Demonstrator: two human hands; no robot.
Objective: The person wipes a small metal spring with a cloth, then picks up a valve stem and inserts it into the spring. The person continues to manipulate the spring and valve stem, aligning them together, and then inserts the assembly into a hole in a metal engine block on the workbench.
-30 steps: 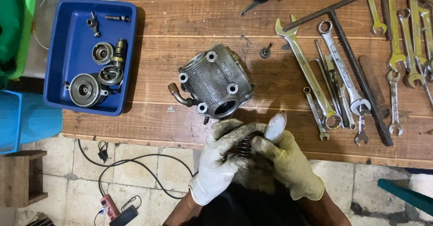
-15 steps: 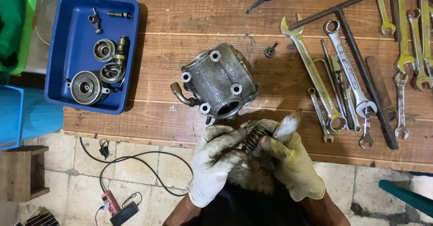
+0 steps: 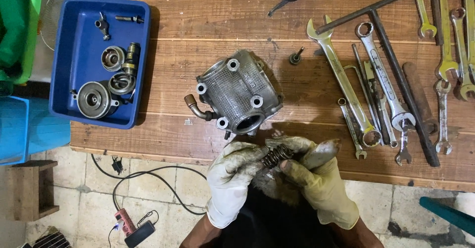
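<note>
1. The brown wooden plank worktop [image 3: 163, 27] fills most of the picture. Its near edge runs right by the hands, in the lower middle. Past that edge is the tiled floor [image 3: 163, 188]. Anything small that slips here could drop down there and roll away.

2. The blue plastic tray [image 3: 67, 55] sits at the upper left, with round metal parts in it. It is well apart from the hands, so it looks safe.

3. The grey metal engine block with round holes [image 3: 237, 97] stands in the middle, just above the hands. A bump from a hand could push it, but it looks heavy.

4. The long shiny spanners [image 3: 341, 84] lie in a bunch at the right. They are near the right hand. A wide swing of the elbow could knock one off the edge.

5. The left hand in a dirty white glove [image 3: 232, 178] and the right hand in a dirty yellowish glove [image 3: 316, 178] are at the lower middle, closed together. The fingers [image 3: 292, 168] of both hands are curled tight around one thing.

6. The small dark metal coil spring [image 3: 277, 155] is that thing, squeezed between both hands, just over the worktop edge. The gloves look greasy. I think the spring could slide out and jump away, because springs push back when pressed.
</note>
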